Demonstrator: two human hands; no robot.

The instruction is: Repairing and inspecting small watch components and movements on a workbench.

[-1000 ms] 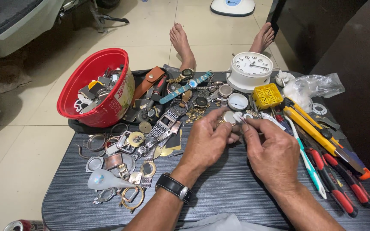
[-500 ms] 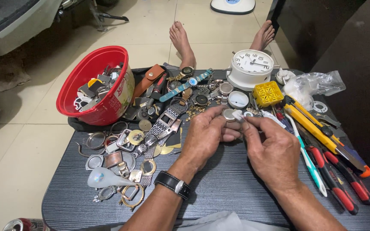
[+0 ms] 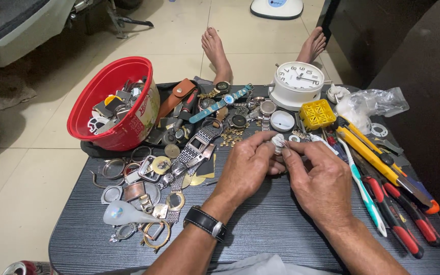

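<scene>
both hands meet over the middle of the dark desk (image 3: 260,229), raised slightly off its surface, so that a tiny piece can be worked close under the eye. the left hand (image 3: 245,168) pinches a small round silvery watch part (image 3: 278,143) between thumb and fingertips, clenched around it from the left; the right hand (image 3: 319,178) closes in from the other side, its fingertips touching the same piece, apparently steadying or turning it. the part sits between the two sets of fingertips, just short of the clutter along the far edge. a black wristwatch (image 3: 205,222) is strapped on the left wrist.

the spare pieces look sorted by reach: watch cases, rings and metal bracelets (image 3: 194,147) are spread over the left half, loose bits are heaped in a red bowl (image 3: 109,84) at the far left corner, and the long tools lie in a row along the right edge, handles toward the person: a yellow utility knife (image 3: 367,155), a white and teal toothbrush (image 3: 361,186) and red-handled pliers (image 3: 390,214). a white alarm clock (image 3: 297,84) and a small yellow box (image 3: 318,114) stand near the far edge, with a crumpled plastic bag (image 3: 373,104) beside them.

much of the held part is covered by the fingers, so whether it is a case, a back or a movement cannot be told, nor whether the right hand holds a fine tool. the near edge and the forearms are cut off at the bottom, and the bowl's contents are too jumbled to name. bare feet (image 3: 217,51) show on the floor beyond the desk.
</scene>
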